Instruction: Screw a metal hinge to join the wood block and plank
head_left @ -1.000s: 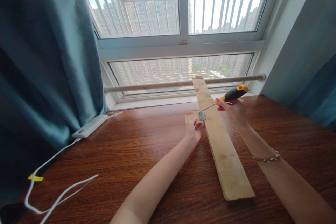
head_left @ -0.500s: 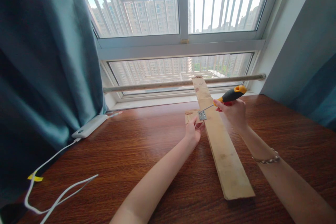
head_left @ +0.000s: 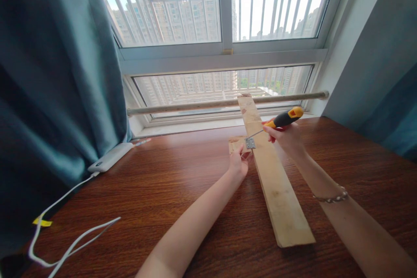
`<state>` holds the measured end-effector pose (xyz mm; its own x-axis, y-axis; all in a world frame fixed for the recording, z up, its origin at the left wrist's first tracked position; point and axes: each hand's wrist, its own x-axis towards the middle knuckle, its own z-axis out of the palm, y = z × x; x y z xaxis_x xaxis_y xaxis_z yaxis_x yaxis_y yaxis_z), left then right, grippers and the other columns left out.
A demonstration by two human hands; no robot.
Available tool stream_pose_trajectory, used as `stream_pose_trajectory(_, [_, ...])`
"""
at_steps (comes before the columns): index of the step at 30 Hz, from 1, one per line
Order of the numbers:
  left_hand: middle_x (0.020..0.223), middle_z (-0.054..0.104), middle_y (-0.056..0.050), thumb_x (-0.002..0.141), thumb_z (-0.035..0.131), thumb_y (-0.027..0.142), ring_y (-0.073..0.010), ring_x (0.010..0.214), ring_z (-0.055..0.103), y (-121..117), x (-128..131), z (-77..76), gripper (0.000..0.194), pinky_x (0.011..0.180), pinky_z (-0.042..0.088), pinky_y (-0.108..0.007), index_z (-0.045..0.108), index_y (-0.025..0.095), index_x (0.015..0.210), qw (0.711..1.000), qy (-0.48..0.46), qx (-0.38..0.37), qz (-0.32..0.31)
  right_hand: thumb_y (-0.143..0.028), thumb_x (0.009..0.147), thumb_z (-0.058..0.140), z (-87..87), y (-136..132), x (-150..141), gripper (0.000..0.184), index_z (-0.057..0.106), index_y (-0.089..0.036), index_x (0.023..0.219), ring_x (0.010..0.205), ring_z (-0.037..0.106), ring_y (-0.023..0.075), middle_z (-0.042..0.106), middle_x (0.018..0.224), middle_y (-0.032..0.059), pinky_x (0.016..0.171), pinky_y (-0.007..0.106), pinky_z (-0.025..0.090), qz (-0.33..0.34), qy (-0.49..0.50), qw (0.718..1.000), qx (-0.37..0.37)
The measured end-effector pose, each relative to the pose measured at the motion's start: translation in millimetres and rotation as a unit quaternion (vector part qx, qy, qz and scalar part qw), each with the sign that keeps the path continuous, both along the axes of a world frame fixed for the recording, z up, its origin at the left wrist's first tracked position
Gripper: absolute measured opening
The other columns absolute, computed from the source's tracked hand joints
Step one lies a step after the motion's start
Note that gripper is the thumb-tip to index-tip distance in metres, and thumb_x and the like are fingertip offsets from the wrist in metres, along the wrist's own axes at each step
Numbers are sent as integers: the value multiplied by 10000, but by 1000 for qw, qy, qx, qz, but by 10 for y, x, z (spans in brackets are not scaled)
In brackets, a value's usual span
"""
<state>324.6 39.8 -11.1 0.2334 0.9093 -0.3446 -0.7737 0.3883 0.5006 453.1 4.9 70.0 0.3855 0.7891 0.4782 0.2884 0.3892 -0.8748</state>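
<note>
My right hand (head_left: 287, 139) is closed around a screwdriver (head_left: 286, 118) with a black and yellow handle. Its thin shaft slants down to the left, and the tip meets the upper left part of a metal hinge (head_left: 250, 143). That hinge lies across the joint between a long wooden board (head_left: 276, 178) and a small wooden block (head_left: 236, 143) on its left. With thumb on top, my left hand (head_left: 239, 163) grips the small block just below the hinge; the fingers underneath are partly hidden.
Everything lies on a brown wood-grain tabletop (head_left: 156, 191). At the left are a white power strip (head_left: 110, 157) and a loose white cable (head_left: 70, 249). A horizontal rail (head_left: 195, 105) runs before the window, behind the board's far end. A blue curtain (head_left: 65, 74) hangs at left.
The screwdriver handle and my right hand have shifted very slightly left and down, with the tip still at the hinge. My left hand keeps its hold on the small block.
</note>
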Motion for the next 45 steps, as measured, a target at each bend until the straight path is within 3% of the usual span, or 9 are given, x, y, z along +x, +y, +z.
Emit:
stream_pose_trajectory(3, [738,656,-39,770,540,101,-122,556,594,-3,-2,2,81,569,507,-265,601,143,801,1000,2,0,0,-306,564,784,64,-27,18,315,642,-128,782,454,577,107,690,846,78,426,218,504,61,68,996,-24])
stream_pose_trajectory(8, [755,663,-36,775,539,107,-127,571,601,-2,-5,4,96,578,514,-270,600,153,832,1000,3,1,-4,-266,545,799,155,-110,95,364,639,-142,847,584,643,139,686,861,52,570,246,570,144,112,981,-65])
stream_pose_trajectory(10, [750,663,-37,780,534,109,-127,572,600,-1,-5,6,91,577,513,-267,602,149,825,1000,4,2,-6,-267,534,806,151,-113,117,393,642,-138,868,590,650,155,688,822,51,581,265,574,149,99,982,-64])
stream_pose_trajectory(13, [744,661,-38,784,533,109,-121,566,594,-4,-5,6,87,583,510,-264,606,145,812,1000,4,3,-7,-303,532,804,104,-85,111,343,664,-121,787,566,649,182,686,720,61,550,282,566,82,43,994,-56])
stream_pose_trajectory(18, [762,656,-44,782,540,118,-130,572,597,-2,3,-12,81,597,507,-284,597,148,833,1000,10,15,0,-362,573,771,71,-83,25,263,650,-128,587,526,647,216,641,530,61,526,283,539,-112,-79,989,-52])
stream_pose_trajectory(21, [777,658,-41,780,547,118,-131,578,599,14,11,-46,109,600,501,-288,583,164,872,1000,7,18,8,-375,600,750,115,-103,16,278,642,-122,569,502,640,203,639,521,68,506,260,525,-136,-67,987,-49])
stream_pose_trajectory(28, [754,658,-49,776,566,147,-131,577,594,40,22,-104,53,593,499,-283,582,155,825,1000,7,13,6,-345,548,776,139,-62,159,264,630,-131,603,421,581,162,625,507,45,370,230,473,-67,12,996,-63])
stream_pose_trajectory(39, [689,645,-39,771,564,139,-124,524,577,39,20,-84,38,608,509,-294,588,146,800,1000,7,11,6,-301,516,792,96,-35,148,247,632,-134,602,415,564,143,614,511,32,373,221,474,-39,14,996,-73])
stream_pose_trajectory(45, [738,656,-55,774,559,135,-125,511,574,38,16,-68,61,604,505,-301,596,133,821,1000,5,11,4,-326,592,749,166,-147,60,287,679,-111,770,421,544,116,644,612,42,393,213,441,61,-3,997,-50])
